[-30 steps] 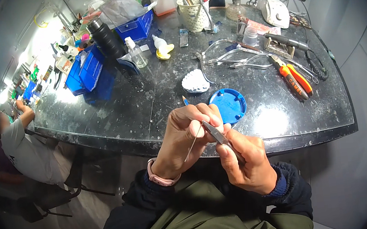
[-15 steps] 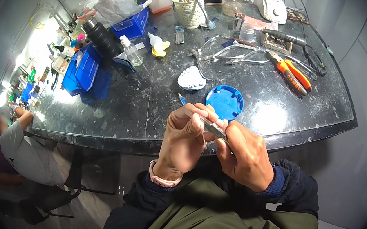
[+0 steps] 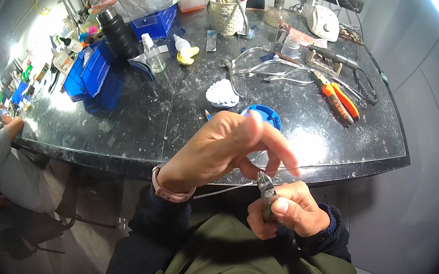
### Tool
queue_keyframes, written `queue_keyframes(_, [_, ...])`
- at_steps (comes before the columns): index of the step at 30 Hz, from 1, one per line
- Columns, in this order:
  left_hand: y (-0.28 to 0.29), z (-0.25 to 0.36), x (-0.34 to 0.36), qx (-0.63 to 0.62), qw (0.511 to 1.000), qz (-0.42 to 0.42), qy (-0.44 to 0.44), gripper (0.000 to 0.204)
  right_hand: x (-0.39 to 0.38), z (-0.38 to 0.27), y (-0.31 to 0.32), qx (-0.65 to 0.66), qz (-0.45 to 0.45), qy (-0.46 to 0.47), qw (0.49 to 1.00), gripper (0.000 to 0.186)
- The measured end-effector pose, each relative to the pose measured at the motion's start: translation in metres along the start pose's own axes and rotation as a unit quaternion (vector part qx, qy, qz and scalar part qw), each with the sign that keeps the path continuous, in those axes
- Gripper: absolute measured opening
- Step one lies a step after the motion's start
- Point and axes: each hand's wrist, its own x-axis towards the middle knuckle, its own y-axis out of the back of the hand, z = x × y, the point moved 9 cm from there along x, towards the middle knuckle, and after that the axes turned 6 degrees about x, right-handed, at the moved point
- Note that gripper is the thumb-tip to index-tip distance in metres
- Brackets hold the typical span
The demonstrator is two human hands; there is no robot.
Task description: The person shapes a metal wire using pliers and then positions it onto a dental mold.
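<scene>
My right hand grips small metal pliers, jaws upward, below my left hand at the desk's front edge. A thin wire runs sideways from the plier tips. My left hand arches over them, thumb raised and fingers bent but apart, a fingertip at or near the wire; contact is unclear. It partly hides a blue round lid. Behind lie a white dental cast, a pencil and orange-handled pliers.
The dark desk also holds blue bins, a black bottle, a tool cup, metal pliers and a rotary handpiece. At far left, another person works along the desk.
My left hand has opened from its pinch and lifted over the tool, fingers reaching rightward. My right hand has dropped lower and turned the pliers upright; the wire now lies sideways.
</scene>
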Motion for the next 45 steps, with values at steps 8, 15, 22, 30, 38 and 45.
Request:
queue_keyframes(8, [-0.007,0.008,0.012,0.025,1.000,-0.014,0.002,0.021,-0.008,0.016,-0.001,0.097,-0.010,-0.020,0.995,0.041])
queue_keyframes(15, [0.005,0.023,-0.001,0.077,0.980,0.117,-0.143,0.018,-0.011,0.020,-0.003,0.190,0.001,0.010,0.982,0.041])
queue_keyframes(22, [0.004,0.032,-0.011,0.089,0.947,0.158,-0.264,0.009,-0.010,0.024,-0.004,0.219,0.010,0.027,0.975,0.040])
queue_keyframes(30, [0.005,0.023,-0.017,0.053,0.946,0.180,-0.264,0.026,-0.013,0.028,-0.008,0.225,0.005,0.028,0.974,0.040])
queue_keyframes(38, [0.016,0.015,-0.017,0.065,0.971,0.143,-0.183,0.025,-0.012,0.020,0.002,0.172,0.037,0.047,0.983,0.033])
queue_keyframes(45, [0.011,0.017,-0.029,0.177,0.932,0.197,-0.246,0.014,-0.012,0.011,0.011,0.173,0.074,0.098,0.977,0.037])
